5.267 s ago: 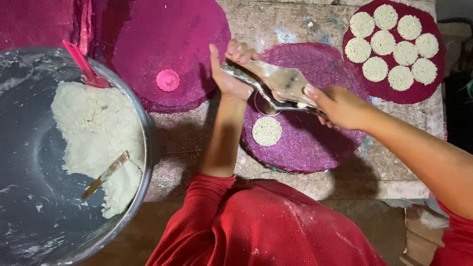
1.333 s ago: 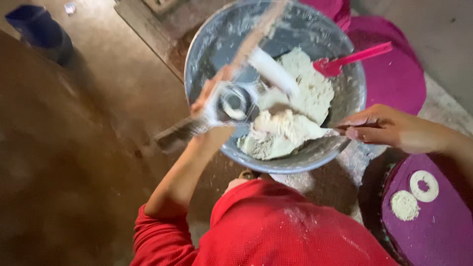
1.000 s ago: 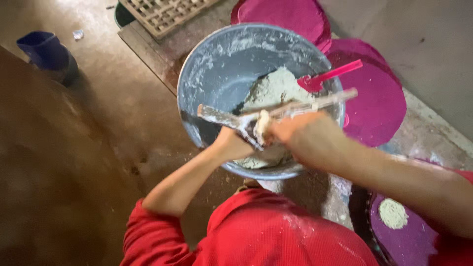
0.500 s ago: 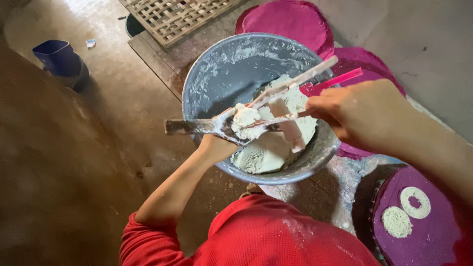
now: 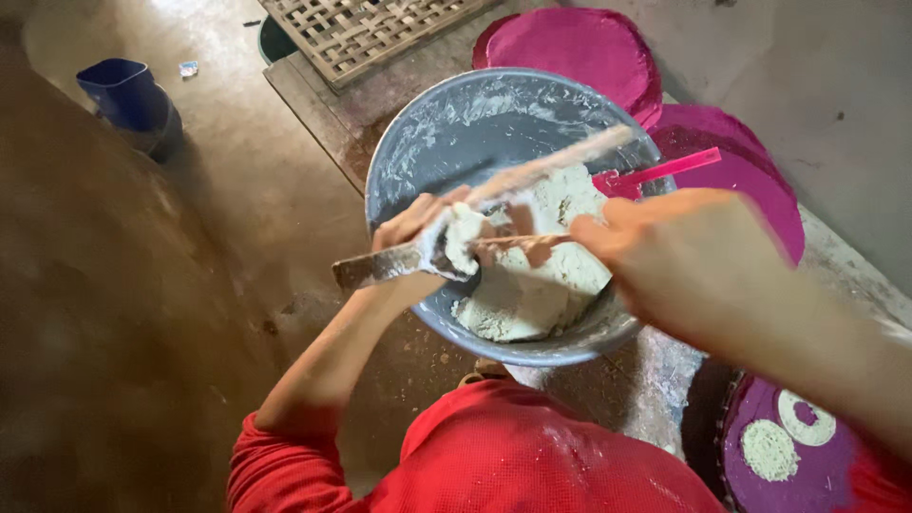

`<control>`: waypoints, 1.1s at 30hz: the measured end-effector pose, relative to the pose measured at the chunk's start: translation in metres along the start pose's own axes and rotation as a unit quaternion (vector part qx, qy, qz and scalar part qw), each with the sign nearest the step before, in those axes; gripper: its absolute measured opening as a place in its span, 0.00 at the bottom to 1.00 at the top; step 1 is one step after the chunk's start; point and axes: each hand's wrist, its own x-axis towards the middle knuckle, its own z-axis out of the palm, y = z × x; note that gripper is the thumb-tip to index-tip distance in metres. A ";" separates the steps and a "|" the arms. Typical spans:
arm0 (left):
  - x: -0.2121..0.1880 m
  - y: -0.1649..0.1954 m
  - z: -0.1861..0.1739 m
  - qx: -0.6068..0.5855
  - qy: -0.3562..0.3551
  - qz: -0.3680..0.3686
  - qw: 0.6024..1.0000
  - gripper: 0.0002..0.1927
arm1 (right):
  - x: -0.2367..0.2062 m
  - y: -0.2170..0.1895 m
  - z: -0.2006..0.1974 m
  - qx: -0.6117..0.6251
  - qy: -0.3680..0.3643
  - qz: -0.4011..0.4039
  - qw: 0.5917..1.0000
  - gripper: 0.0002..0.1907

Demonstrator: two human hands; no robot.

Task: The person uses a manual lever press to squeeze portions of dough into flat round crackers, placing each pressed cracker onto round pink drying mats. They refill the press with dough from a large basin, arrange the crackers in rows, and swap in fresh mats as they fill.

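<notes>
The left hand point(image 5: 418, 223) is gripping a metal press point(image 5: 380, 268), fingers curled around its barrel, holding it over the basin point(image 5: 427, 133), probably so dough falls back in. A dough lump point(image 5: 464, 237) is sitting at the press mouth. The right hand point(image 5: 665, 256) is pinching a wooden stick point(image 5: 546, 171) against that lump. A pink spatula point(image 5: 655, 174) is resting in the basin. Pink discs point(image 5: 579, 43) are lying behind; a blue bucket point(image 5: 128, 95) is standing far left.
</notes>
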 end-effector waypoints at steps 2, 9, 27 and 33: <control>0.001 0.009 -0.001 -0.041 -0.042 -0.003 0.998 0.36 | 0.022 -0.026 0.003 0.019 0.062 -0.059 0.996 0.08; -0.001 0.004 0.009 0.073 0.025 0.074 0.994 0.29 | 0.021 -0.027 0.002 0.057 0.021 -0.039 0.997 0.16; -0.005 0.000 0.018 -0.051 -0.011 -0.031 0.998 0.33 | 0.043 -0.044 -0.027 0.063 0.041 -0.054 0.996 0.05; -0.007 -0.021 0.010 -0.270 0.028 -0.085 0.959 0.17 | -0.010 0.019 0.010 -0.065 0.046 0.008 0.997 0.10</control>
